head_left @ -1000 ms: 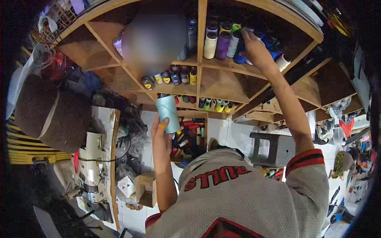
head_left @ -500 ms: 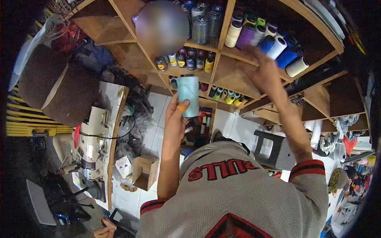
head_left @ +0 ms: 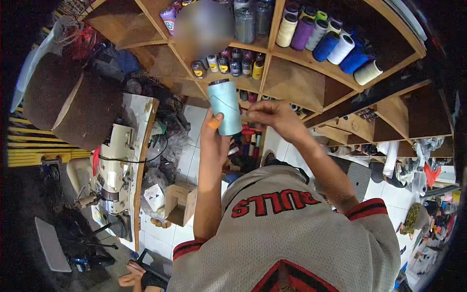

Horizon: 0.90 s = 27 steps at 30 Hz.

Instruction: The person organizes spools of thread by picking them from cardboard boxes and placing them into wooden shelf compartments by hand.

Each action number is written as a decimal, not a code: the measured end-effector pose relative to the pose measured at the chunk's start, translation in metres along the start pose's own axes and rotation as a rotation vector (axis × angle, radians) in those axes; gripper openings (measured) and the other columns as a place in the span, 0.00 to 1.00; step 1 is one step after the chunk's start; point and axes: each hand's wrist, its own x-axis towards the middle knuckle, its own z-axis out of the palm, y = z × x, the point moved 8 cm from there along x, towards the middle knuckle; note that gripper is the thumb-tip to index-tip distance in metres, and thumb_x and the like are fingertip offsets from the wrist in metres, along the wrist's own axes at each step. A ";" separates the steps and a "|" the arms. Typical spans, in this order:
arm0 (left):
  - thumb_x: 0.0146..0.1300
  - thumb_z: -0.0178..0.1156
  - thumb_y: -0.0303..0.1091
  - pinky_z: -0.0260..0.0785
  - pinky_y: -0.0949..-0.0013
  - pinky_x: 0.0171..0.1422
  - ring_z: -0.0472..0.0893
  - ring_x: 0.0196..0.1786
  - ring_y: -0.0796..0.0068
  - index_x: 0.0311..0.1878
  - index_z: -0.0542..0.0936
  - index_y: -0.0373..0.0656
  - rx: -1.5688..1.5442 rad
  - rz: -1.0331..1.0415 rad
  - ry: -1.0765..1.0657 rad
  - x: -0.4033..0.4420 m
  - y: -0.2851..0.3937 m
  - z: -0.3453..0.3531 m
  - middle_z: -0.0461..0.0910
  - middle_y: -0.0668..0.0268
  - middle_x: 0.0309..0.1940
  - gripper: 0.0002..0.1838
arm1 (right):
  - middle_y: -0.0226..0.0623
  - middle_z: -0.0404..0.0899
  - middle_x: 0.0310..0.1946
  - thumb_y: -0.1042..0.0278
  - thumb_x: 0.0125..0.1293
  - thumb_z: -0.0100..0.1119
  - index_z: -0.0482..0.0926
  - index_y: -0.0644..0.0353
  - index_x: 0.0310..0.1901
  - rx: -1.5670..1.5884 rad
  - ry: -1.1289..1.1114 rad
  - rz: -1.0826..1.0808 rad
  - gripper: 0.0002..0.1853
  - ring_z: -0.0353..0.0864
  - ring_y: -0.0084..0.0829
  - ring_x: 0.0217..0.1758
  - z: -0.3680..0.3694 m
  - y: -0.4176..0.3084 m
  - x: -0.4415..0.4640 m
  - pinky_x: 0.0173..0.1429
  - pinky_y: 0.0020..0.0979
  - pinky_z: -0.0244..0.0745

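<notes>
My left hand (head_left: 214, 132) is closed around the side of a large light-blue thread spool (head_left: 224, 107), held up before the shelves and tilted slightly. A loose strand curves across the spool's face, and its dark core shows at the top end. Orange wrapping covers part of one finger on that hand. Just right of the spool, my right hand (head_left: 277, 118) has its fingertips drawn together in a pinch, pointing toward the spool. Whatever is between those fingertips is too small to make out.
A wooden shelf unit (head_left: 296, 85) holds purple, blue and white thread spools (head_left: 323, 46) and small dark labelled spools (head_left: 223, 64). At left are a sewing machine (head_left: 116, 175) on a table and a brown bundle (head_left: 73, 102). A cardboard box (head_left: 180, 205) sits on the tiled floor.
My right hand has come down and left from near the upper thread spools to beside the light-blue spool, its fingers now pinched. My left hand has tilted the spool and shifted slightly left.
</notes>
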 end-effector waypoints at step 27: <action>0.56 0.59 0.43 0.68 0.64 0.51 0.78 0.45 0.63 0.55 0.68 0.34 0.158 0.086 0.232 0.018 0.039 -0.110 0.75 0.58 0.46 0.28 | 0.47 0.70 0.53 0.72 0.67 0.45 0.65 0.73 0.56 1.017 0.449 -1.297 0.18 0.69 0.37 0.55 -0.568 -0.094 -0.448 0.62 0.36 0.64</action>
